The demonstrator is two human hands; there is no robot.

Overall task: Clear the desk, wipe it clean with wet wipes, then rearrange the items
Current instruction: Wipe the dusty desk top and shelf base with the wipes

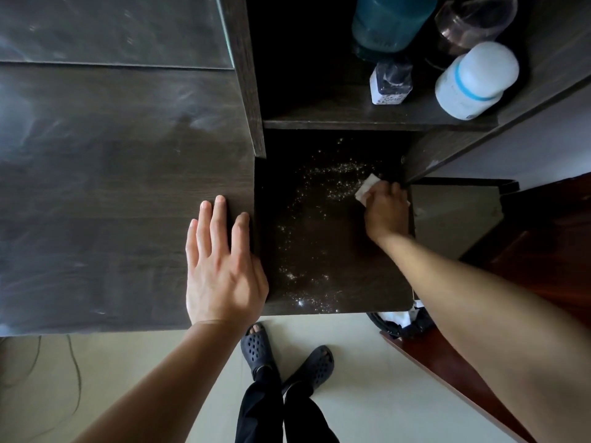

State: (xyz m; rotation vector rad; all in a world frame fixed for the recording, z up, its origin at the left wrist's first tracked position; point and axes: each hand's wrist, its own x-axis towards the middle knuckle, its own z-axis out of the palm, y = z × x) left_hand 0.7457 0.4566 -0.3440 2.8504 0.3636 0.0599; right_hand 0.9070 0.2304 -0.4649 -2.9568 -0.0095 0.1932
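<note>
One tabletop (105, 174): dark wood grain, pale smeary streaks across it, filling the 9 o'clock side of the view.
Left hand (220, 270): laid flat on the tabletop's right edge, fingers straight and a little spread, pointing to 12 o'clock, gripping nothing.
Slippers (256, 350): dark, perforated, on the pale floor at 6 o'clock of the left hand.
Lower board (319, 244): dark, set below the tabletop at 3 o'clock of the left hand, scattered with glinting white specks or droplets; cannot tell which.
Shelf (319, 123): at 12 o'clock of the lower board, carrying four things.
Wet wipe (364, 188): white, folded small, pressed on the lower board's far right, poking out at 10 o'clock from under the right hand.
Right hand (385, 209): knuckles up, fingers curled over the wet wipe and clamped on it.
Teal bottle (390, 24): at the back of the shelf.
Small bottle (390, 81): dark cap, at 6 o'clock of the teal bottle.
Bin (399, 324): dark, on the floor at 6 o'clock of the right hand, white scraps inside.
Clear glass (473, 24): at 3 o'clock of the teal bottle.
White bottle (476, 79): blue band, at 6 o'clock of the clear glass.
</note>
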